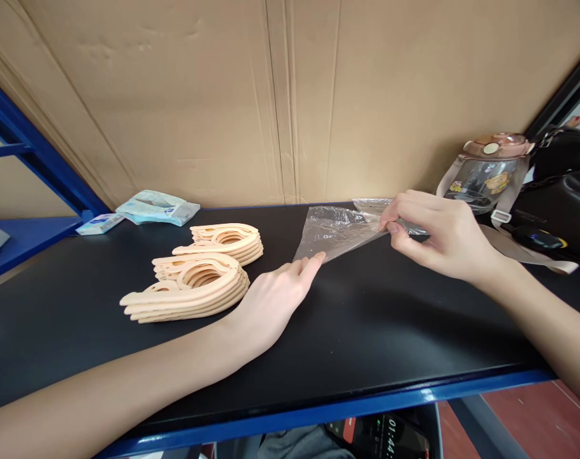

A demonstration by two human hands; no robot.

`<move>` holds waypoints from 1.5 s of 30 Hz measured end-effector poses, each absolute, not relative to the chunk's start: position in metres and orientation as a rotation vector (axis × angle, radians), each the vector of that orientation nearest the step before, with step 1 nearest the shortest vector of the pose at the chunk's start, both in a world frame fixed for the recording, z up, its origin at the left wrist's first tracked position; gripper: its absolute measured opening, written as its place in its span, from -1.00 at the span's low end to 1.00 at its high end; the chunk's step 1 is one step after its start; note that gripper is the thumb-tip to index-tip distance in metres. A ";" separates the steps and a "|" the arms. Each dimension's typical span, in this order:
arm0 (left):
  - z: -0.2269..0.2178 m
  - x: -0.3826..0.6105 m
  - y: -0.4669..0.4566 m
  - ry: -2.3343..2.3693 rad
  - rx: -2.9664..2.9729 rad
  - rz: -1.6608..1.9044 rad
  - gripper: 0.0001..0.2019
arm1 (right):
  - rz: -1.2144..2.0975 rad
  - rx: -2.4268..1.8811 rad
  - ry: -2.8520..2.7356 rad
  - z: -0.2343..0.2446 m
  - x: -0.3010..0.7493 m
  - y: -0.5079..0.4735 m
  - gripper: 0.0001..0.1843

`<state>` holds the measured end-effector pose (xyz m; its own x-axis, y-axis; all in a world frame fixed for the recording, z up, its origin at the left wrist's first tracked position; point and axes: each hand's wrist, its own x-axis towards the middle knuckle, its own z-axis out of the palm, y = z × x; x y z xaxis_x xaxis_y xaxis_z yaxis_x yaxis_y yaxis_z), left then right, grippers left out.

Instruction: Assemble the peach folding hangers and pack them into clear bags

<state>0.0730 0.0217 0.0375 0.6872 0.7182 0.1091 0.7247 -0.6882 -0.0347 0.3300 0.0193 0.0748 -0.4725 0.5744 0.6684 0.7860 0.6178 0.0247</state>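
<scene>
A clear plastic bag [335, 231] stretches between my two hands above the black tabletop. My right hand [436, 236] pinches its right end between thumb and fingers. At the bag's lower left edge, the fingertips of my left hand [283, 287] hold it, with the thumb hidden from view. Just left of that hand lie two stacks of beige folding hangers: a nearer stack [189, 296] close to the wrist and a farther stack [232, 242] behind it. Another piece of clear plastic [373, 204] shows behind my right hand, partly covered by it.
Blue tissue packs [159, 207] lie at the back left. A strapped drinking bottle [488, 178] and a black bag [562, 204] stand at the right. Cardboard [213, 95] walls the back. A blue rail [299, 417] edges the table's front, with a phone [380, 437] below.
</scene>
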 end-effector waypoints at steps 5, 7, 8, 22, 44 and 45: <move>0.039 0.074 0.019 -1.216 -2.876 -0.104 -0.13 | -0.391 -1.102 -2.193 0.078 0.330 0.018 -0.85; 0.037 0.074 0.021 -1.216 -2.873 -0.102 -0.16 | -0.277 -1.095 -2.191 0.081 0.330 0.017 -0.84; 0.036 0.073 0.023 -1.209 -2.861 -0.104 -0.18 | -0.181 -1.096 -2.201 0.083 0.330 0.016 -0.83; 0.027 0.075 0.020 -1.240 -2.912 -0.515 -0.59 | -0.072 -1.593 -2.343 0.065 0.354 0.049 -0.71; 0.025 0.052 0.009 -1.138 -3.057 -0.210 -0.44 | 1.147 -1.599 -1.882 0.046 0.341 0.059 -0.65; 0.026 0.052 0.009 -1.143 -3.056 -0.206 -0.43 | 1.162 -1.570 -1.863 0.047 0.341 0.059 -0.66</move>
<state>0.0521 0.0089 0.0260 0.7486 0.6591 0.0726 0.6430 -0.7483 0.1629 0.3412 0.0586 0.0471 -0.2602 0.9484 -0.1813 0.5800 0.0034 -0.8146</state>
